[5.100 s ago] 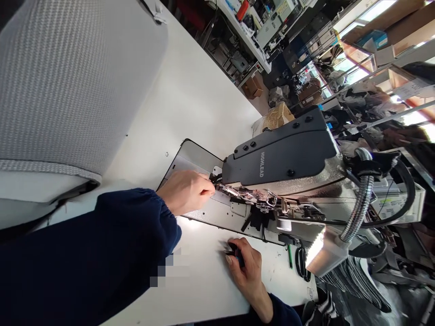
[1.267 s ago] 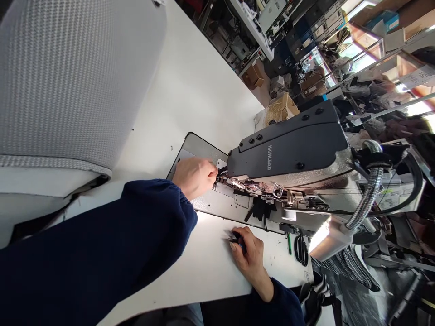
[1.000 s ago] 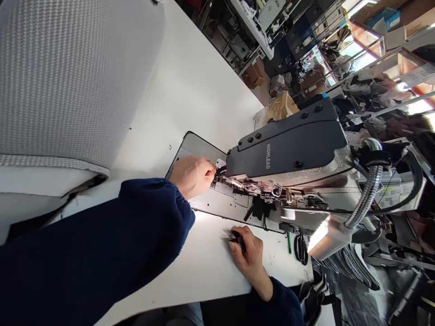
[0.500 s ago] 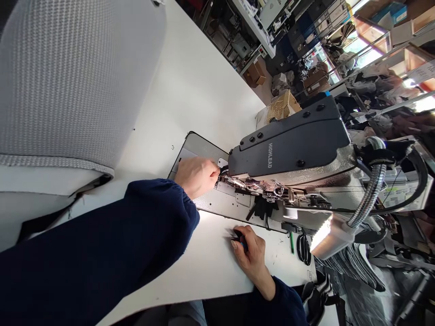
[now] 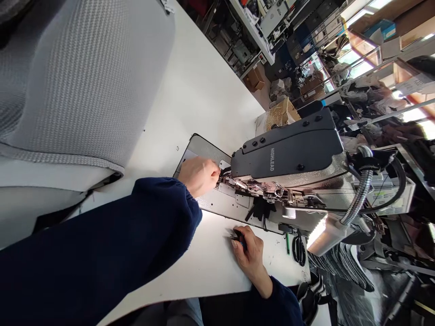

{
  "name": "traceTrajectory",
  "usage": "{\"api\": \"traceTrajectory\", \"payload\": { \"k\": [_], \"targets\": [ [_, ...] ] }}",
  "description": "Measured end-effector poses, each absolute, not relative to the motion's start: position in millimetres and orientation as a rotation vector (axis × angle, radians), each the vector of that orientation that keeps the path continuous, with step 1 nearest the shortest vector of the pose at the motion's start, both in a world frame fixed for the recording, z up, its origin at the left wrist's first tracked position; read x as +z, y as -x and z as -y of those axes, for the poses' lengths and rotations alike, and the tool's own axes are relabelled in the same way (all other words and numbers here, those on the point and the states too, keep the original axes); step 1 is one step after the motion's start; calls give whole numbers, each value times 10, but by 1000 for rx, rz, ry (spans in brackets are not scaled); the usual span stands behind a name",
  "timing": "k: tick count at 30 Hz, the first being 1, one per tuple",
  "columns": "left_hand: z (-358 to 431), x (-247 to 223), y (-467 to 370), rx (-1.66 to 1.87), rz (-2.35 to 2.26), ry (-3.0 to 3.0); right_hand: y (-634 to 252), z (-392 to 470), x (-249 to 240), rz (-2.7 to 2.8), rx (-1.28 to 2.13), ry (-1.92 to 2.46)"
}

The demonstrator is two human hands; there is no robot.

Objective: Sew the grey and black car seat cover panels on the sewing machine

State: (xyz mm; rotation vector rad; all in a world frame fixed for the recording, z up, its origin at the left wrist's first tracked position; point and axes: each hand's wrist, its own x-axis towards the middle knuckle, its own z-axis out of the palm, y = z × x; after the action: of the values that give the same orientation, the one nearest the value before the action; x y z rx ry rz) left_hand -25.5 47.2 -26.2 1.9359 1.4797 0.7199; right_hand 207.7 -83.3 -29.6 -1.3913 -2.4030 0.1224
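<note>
My left hand [image 5: 200, 175] is closed at the needle end of the sewing machine [image 5: 288, 151], over its metal bed plate [image 5: 222, 199]. Its fingers are pinched together close to the presser foot, and whatever lies between them is hidden. Lower down, my right hand [image 5: 250, 253] rests on the white table with its fingers curled round a small pair of dark thread snips [image 5: 240, 237]. The snips' pointed tips face left, away from the palm, and part of the handle is covered by the fingers.
Grey textured fabric [image 5: 91, 86] is piled on the left of the white table [image 5: 200, 86]. A lit lamp [image 5: 321, 233] hangs on a flexible metal neck at the right. Black strips [image 5: 261, 209] lie by the machine bed. A green stick [image 5: 287, 243] and a black coil [image 5: 299, 250] are nearby.
The view has shifted slightly, so the fabric and the machine bed appear a little further right. Both hands keep their places and their grip.
</note>
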Motion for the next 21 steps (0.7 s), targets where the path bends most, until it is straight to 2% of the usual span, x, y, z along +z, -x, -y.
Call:
{"api": "traceTrajectory", "payload": {
  "k": [21],
  "targets": [
    [-480,-277,227,701,-1480,-1919,-2095,843,-322,2420,60,1372]
  ]
}}
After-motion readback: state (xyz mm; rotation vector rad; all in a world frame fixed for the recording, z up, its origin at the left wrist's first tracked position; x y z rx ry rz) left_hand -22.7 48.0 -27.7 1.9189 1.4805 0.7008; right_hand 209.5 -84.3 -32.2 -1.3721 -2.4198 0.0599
